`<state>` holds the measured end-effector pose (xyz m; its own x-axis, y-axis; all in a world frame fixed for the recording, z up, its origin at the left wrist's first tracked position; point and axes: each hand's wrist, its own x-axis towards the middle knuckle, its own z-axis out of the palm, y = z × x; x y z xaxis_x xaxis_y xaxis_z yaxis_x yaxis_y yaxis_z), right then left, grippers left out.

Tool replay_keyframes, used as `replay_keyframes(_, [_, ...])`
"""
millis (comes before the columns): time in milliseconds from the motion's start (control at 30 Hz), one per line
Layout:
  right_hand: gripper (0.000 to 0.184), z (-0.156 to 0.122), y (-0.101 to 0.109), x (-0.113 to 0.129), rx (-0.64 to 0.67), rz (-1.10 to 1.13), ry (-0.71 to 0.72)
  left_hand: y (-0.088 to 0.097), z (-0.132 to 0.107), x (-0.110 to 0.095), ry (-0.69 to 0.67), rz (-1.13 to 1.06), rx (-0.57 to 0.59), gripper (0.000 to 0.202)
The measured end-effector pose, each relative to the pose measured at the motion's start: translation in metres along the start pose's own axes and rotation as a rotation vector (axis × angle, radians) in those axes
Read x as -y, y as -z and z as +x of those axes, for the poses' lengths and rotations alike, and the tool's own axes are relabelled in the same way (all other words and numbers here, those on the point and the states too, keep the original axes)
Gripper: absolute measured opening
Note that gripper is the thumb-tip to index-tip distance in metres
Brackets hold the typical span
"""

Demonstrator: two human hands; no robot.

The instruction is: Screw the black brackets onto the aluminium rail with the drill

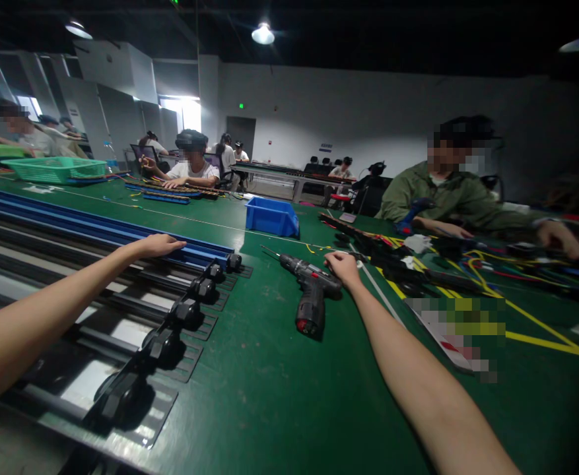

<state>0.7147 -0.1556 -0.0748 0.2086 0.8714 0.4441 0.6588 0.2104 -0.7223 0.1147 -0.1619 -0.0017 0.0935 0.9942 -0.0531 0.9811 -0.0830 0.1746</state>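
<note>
Nearest, a row of black end fittings (173, 326) sits on the ends of dark rails at the left of the green table (269, 402). Beyond them the left hand (158, 245) lies open, palm down, on a long blue rail (96, 227). To the right, a cordless drill (311, 293) lies on its side on the table, bit pointing away to the left. The right hand (342, 267) touches the drill's rear end with bent fingers; whether it grips cannot be told. Farther off stands a blue bin (272, 216), with tangled wires (467, 264) at right before a co-worker (447, 198) in a green jacket. A green basket (54, 168) sits far left.
</note>
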Motion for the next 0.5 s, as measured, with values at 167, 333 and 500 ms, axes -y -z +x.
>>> replay_keyframes(167, [0.036,0.0004,0.0023,-0.0002,0.005,0.008,0.005,-0.0012,0.0032,0.0010,0.005,0.011,-0.004,0.089])
replay_keyframes(333, [0.034,0.0011,0.0002,-0.0021,0.004,0.009,0.004,-0.0021,0.0048,0.0026,-0.022,-0.005,0.002,0.085])
replay_keyframes(500, [0.031,0.0020,-0.0023,-0.0018,0.007,-0.009,0.019,-0.0036,0.0061,0.0071,-0.031,-0.043,-0.008,0.086])
